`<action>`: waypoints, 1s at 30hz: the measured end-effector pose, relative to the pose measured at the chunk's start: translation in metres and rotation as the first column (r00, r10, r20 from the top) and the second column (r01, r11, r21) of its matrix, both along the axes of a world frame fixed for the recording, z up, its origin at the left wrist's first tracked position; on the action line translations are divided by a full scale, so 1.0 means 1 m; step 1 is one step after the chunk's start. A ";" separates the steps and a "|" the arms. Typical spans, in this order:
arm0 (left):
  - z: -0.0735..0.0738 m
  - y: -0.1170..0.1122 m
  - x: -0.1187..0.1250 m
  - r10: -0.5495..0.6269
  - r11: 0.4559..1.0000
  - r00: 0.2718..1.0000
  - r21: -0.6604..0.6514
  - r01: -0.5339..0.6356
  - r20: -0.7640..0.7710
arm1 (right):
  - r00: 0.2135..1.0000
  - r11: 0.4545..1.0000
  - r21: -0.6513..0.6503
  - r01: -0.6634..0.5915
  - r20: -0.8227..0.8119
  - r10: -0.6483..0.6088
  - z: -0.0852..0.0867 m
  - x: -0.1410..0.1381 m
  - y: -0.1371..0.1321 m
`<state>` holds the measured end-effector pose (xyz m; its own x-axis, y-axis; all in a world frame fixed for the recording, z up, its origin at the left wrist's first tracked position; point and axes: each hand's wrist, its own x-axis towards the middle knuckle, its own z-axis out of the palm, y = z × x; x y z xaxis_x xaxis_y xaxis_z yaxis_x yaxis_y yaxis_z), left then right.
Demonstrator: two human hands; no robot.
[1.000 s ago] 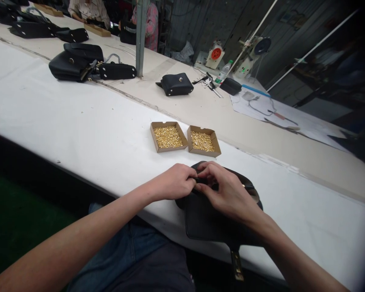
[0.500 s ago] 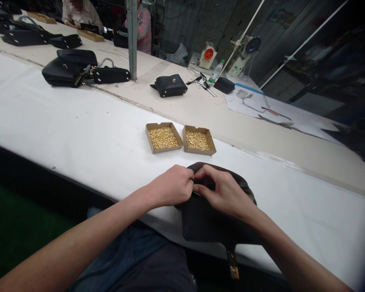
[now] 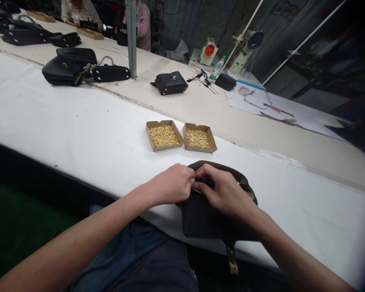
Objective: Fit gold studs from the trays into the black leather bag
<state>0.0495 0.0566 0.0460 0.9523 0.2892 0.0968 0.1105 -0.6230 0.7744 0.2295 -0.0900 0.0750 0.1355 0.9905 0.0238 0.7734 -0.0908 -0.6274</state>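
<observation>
A black handbag [image 3: 207, 221] lies at the table's front edge, its flap turned toward me and a strap with a gold clasp [image 3: 232, 261] hanging over the edge. My left hand [image 3: 178, 183] is closed at the bag's left upper rim. My right hand [image 3: 222, 187] pinches at the same spot from the right, thumb and forefinger together over the bag's opening. The fingertips of both hands meet there; whatever small part they grip besides the bag's edge is hidden. Just beyond the bag stand two cardboard trays, a left tray [image 3: 167, 149] and a right tray [image 3: 200, 149], holding small gold metal pieces.
Black bags [image 3: 68, 67] lie at the back left, with another black bag [image 3: 172, 83] behind the trays. A metal post [image 3: 132, 40] rises from the table. Beyond are a plastic bottle [image 3: 218, 68], machines [image 3: 208, 52] and two people at the far side.
Both hands stay at the bag's rim with almost no change in pose. The whole view has shifted very slightly.
</observation>
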 end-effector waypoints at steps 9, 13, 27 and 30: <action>-0.006 0.003 0.001 -0.002 0.995 0.994 -0.103 0.013 0.106 | 0.995 0.994 0.073 0.081 0.044 -0.084 -0.013 -0.005 -0.003; -0.002 0.002 -0.002 0.025 0.993 0.995 -0.119 -0.013 0.094 | 0.995 0.993 0.081 0.085 0.052 -0.090 -0.014 -0.006 -0.005; -0.015 -0.012 -0.026 0.044 0.977 0.968 -0.213 0.010 0.246 | 0.941 0.978 0.206 0.033 0.323 -0.099 -0.010 -0.014 -0.026; -0.021 -0.014 -0.032 0.120 0.968 0.955 -0.246 -0.052 0.270 | 0.951 0.979 0.201 0.040 0.294 -0.099 -0.004 -0.017 -0.026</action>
<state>0.0170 0.0423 0.0246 0.8663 0.4160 0.2765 -0.0875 -0.4187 0.9039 0.2129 -0.1158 0.0705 0.1610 0.9518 0.2611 0.9247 -0.0530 -0.3771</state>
